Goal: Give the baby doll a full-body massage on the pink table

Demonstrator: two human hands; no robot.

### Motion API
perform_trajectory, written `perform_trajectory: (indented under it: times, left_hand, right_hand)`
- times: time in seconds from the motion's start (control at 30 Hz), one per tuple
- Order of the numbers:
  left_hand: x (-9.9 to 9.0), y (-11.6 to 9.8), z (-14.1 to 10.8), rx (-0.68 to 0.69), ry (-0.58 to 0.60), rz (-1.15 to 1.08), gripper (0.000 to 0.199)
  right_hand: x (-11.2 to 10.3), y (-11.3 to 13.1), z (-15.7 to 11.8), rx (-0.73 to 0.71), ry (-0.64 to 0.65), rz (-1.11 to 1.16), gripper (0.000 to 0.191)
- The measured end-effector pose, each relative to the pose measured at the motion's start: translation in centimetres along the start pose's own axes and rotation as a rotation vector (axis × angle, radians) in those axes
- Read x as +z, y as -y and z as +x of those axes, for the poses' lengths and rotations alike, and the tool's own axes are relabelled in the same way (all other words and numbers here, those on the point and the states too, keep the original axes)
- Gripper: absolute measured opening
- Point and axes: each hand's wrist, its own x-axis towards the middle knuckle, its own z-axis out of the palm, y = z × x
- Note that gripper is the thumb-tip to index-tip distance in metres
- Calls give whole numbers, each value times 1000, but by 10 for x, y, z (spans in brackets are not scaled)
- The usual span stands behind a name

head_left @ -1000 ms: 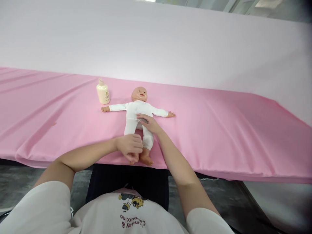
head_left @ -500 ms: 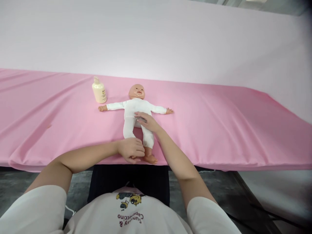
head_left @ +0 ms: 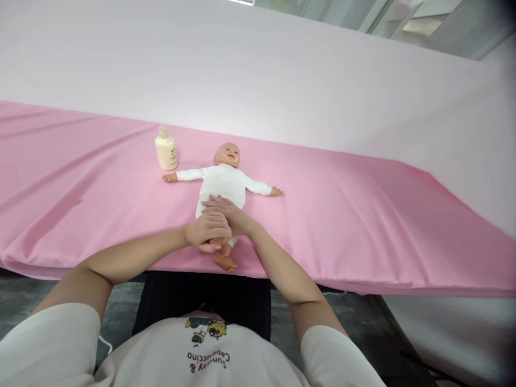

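A baby doll (head_left: 222,183) in a white bodysuit lies on its back, arms spread and head away from me. My left hand (head_left: 207,231) is closed around one lower leg of the doll near the foot, and that leg is bent up toward the belly. Over the bent leg and lower belly rests my right hand (head_left: 229,214), its fingers stretched out and lying flat. The two hands overlap, hiding most of both legs. The doll's other foot (head_left: 226,262) shows just below my left hand, close to the front edge.
A pink sheet (head_left: 330,215) with creases covers the table. Near the doll's hand on the left stands a cream pump bottle (head_left: 166,150). A white wall (head_left: 258,75) rises behind the table.
My left hand has moved up and the held leg is now bent toward the belly. My right hand has shifted slightly left and down. The camera view has tilted a little.
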Motion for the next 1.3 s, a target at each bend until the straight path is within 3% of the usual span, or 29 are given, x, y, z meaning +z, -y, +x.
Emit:
perform_trajectory:
  times: [0.2,0.37,0.5,0.57,0.63,0.73,0.8,0.87,1.07,1.3]
  left_hand:
    - [-4,7,-1,-16,-106,40,71]
    - [-6,10,-2,-157,-176,181,56]
    - [-5,5,0,-125,-118,142,42]
    - [-4,2,0,-117,-90,100,33]
    - [-3,1,-2,-98,-71,85,30]
    - [-1,2,-7,-67,-4,110,48]
    - [-1,4,-9,-65,90,129,63]
    - [0,4,-7,-79,144,150,66]
    - [0,-8,7,-40,-80,186,43]
    - [-3,-11,13,-139,-148,4,30]
  right_hand:
    - [-3,-6,-2,-81,-163,99,51]
    - [-1,-14,-1,-67,-316,161,43]
    - [4,-9,0,-59,-330,114,59]
    - [5,-2,1,-57,-277,77,67]
    - [5,5,3,-66,-183,29,59]
    - [4,11,6,-87,-109,-30,42]
    - [4,11,7,-88,-138,-46,35]
    - [4,10,7,-82,-204,-43,31]
    - [8,9,5,-115,-335,-49,37]
    - [10,17,3,-175,-324,-10,57]
